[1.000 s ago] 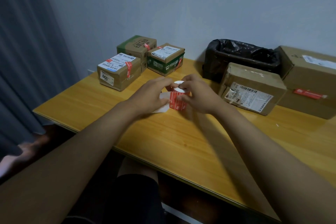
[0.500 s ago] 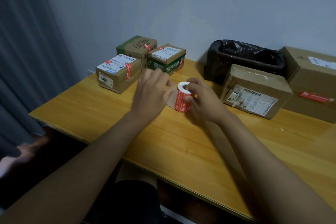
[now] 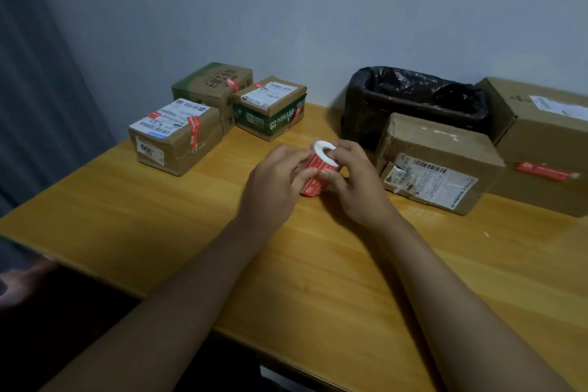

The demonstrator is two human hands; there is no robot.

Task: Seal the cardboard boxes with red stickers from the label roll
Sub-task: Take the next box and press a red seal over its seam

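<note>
The label roll, white-cored with red stickers, stands at the middle of the wooden table. My right hand grips it from the right, fingers curled round it. My left hand pinches the red sticker strip hanging off the roll's front. Three small cardboard boxes bearing red stickers stand at the back left: a labelled one, a green-topped one and a green-sided one. A brown box lies right of my hands, and a larger box with a red sticker stands behind it.
A bin lined with a black bag stands against the wall behind the brown box. A dark curtain hangs at the left. The table's front edge runs diagonally from left to lower right.
My left hand came back down from its raised position and now pinches the sticker strip at the roll's front. The roll stays upright in my right hand.
</note>
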